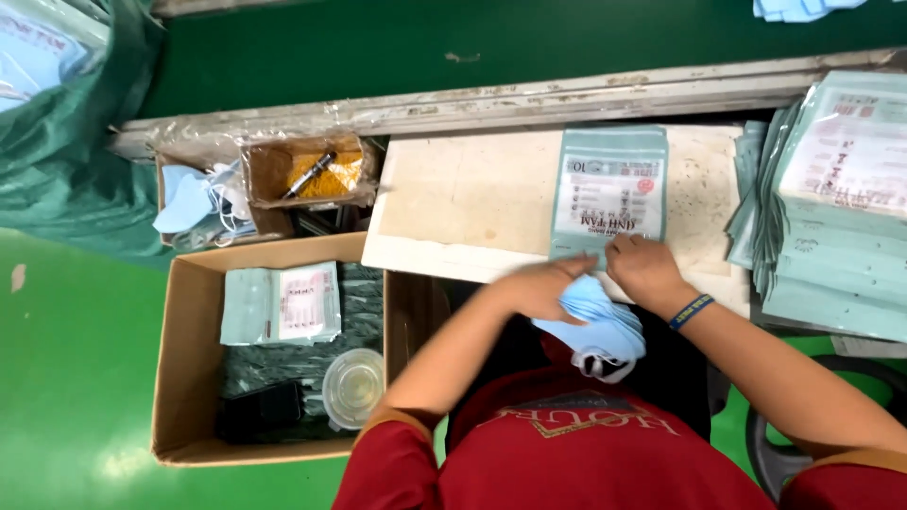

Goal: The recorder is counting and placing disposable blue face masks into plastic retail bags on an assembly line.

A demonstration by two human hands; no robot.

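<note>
Fingers of left hand (540, 286) clamp a stack of blue face masks (593, 326), right hand (645, 269) pinches the pouch (609, 194) mouth; masks not in yet, filled pouches (282, 302) boxed.

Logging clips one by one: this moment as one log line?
left hand: holds blue masks | right hand: on teal pouch | board

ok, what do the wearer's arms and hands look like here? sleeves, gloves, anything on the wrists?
Both hands are bare, no gloves. The left hand has nothing on its wrist. The right hand has a blue wristband with small yellow markings. Both forearms are uncovered up to short red sleeves edged with a tan band at the cuff, part of a red shirt with a tan printed design on the chest.
</note>
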